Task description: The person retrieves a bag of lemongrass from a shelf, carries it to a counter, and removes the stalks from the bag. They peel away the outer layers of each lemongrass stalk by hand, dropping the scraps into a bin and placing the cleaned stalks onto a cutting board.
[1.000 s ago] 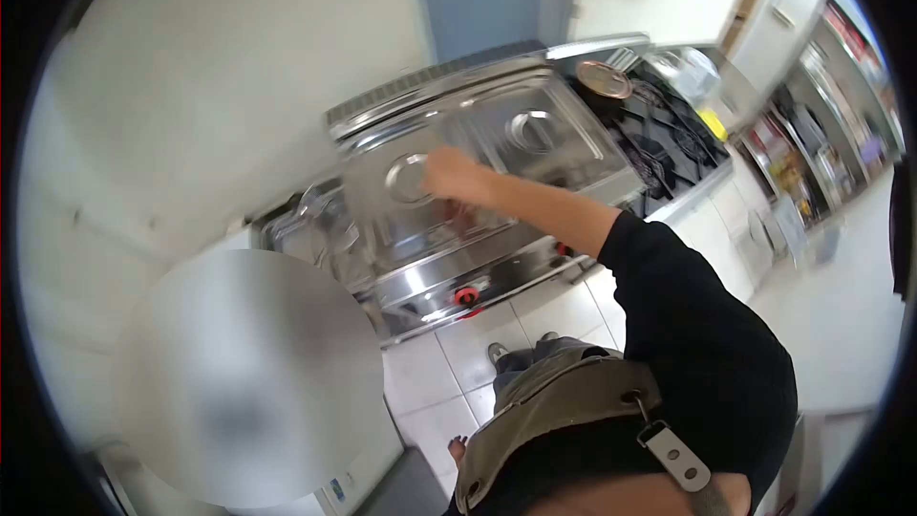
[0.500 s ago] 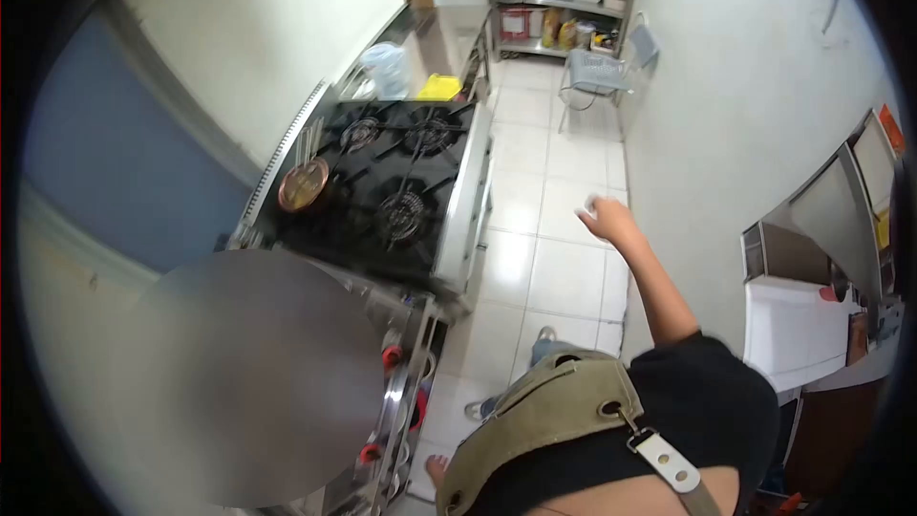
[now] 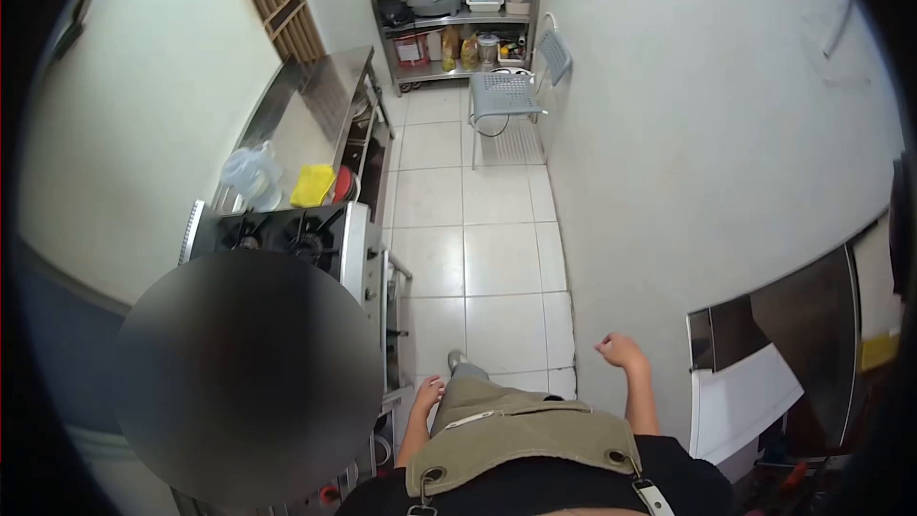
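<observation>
My left hand (image 3: 431,392) hangs low at my left side, beside the olive apron (image 3: 521,440). Its fingers are loosely bent and a little apart, with nothing seen in them. At my right side, near the white wall, my right hand (image 3: 623,352) is held with curled fingers; no object shows in it. Neither hand touches the things around it. The black gas stove (image 3: 308,237) stands ahead of my left hand, its nearer part hidden by a grey blurred disc.
Past the stove, a steel counter (image 3: 330,86) bears a clear plastic jug (image 3: 254,177) and a yellow cloth (image 3: 312,185). A grey chair (image 3: 504,96) stands by the right wall, before a metal shelf unit (image 3: 458,17). White floor tiles (image 3: 430,258) run between.
I have moved forward along the aisle, so the stove, counter, chair and shelves are nearer. My right arm has dropped back toward my body, and my left hand shows more fully.
</observation>
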### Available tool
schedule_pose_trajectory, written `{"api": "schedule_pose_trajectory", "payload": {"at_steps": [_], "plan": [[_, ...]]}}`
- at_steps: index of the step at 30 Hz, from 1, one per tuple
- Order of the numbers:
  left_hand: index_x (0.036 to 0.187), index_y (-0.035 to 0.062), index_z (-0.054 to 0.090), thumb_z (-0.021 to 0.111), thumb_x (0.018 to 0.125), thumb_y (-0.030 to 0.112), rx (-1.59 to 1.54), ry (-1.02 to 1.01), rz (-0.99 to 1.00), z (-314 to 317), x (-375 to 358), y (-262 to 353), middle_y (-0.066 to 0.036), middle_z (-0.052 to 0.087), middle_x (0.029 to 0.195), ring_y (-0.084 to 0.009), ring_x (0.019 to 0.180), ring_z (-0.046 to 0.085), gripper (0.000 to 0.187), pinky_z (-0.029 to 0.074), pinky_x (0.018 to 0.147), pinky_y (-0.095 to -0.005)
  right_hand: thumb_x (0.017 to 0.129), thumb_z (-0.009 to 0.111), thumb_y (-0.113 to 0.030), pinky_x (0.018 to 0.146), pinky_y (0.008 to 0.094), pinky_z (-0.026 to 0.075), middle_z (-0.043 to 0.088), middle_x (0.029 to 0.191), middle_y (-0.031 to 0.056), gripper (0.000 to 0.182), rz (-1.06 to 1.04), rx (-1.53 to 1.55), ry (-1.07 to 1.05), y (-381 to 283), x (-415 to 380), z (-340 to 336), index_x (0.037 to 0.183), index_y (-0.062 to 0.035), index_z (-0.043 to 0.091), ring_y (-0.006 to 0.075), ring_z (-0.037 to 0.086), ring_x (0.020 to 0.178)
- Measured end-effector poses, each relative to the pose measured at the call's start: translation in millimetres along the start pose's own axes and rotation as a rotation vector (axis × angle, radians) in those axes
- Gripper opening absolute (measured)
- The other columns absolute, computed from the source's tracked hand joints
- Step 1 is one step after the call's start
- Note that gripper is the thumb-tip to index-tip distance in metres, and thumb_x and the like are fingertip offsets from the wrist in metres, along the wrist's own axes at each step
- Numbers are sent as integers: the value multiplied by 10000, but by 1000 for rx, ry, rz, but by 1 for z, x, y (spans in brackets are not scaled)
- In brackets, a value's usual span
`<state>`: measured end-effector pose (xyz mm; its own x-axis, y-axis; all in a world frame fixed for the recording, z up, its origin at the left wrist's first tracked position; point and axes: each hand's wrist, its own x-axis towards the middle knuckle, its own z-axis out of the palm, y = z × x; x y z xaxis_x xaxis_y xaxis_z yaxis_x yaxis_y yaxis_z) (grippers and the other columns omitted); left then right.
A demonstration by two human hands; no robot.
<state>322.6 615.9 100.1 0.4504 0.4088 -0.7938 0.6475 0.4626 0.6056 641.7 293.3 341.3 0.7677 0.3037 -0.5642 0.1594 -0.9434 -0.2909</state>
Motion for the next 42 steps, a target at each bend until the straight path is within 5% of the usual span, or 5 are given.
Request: {"api": "schedule_pose_trajectory", "payload": {"at_steps": [16,22,27,32,42], "plan": [[1135,-10,557,495,785,368,1006,-201,-60,-16,290,340,-222,512,1208,-359,1116,497,518,388,939,-422,825,553,-359,703,402,466,620,790,204,386,-242,195,168,-246,328,-205,1012,-22,574,352,599,778],[1073,42,552,519,836,298,315,-100,95,-9,390,447,-56,597,854,-145,735,557,351,408,518,-280,813,572,-360,762,407,467,629,871,218,402,-17,114,192,-252,447,-243,1016,-13,578,356,600,872],[1079,15,565,526,814,274,552,-250,138,-34,473,489,-101,627,925,-214,743,581,372,473,668,-354,796,582,-406,697,368,488,641,820,170,407,171,75,-197,-273,585,-289,981,-44,593,256,628,682],[1151,103,535,463,836,311,163,17,-414,-51,532,541,-101,563,1133,-239,941,545,385,410,770,-410,797,579,-388,672,381,476,631,752,162,397,-133,-34,88,-366,726,-400,970,-31,592,263,616,679],[1065,99,565,527,830,309,177,206,156,-58,588,726,-67,625,903,-188,754,593,318,448,616,-358,850,576,-263,731,300,475,610,901,134,395,-829,422,235,-691,949,-604,1137,-3,501,197,611,843]]}}
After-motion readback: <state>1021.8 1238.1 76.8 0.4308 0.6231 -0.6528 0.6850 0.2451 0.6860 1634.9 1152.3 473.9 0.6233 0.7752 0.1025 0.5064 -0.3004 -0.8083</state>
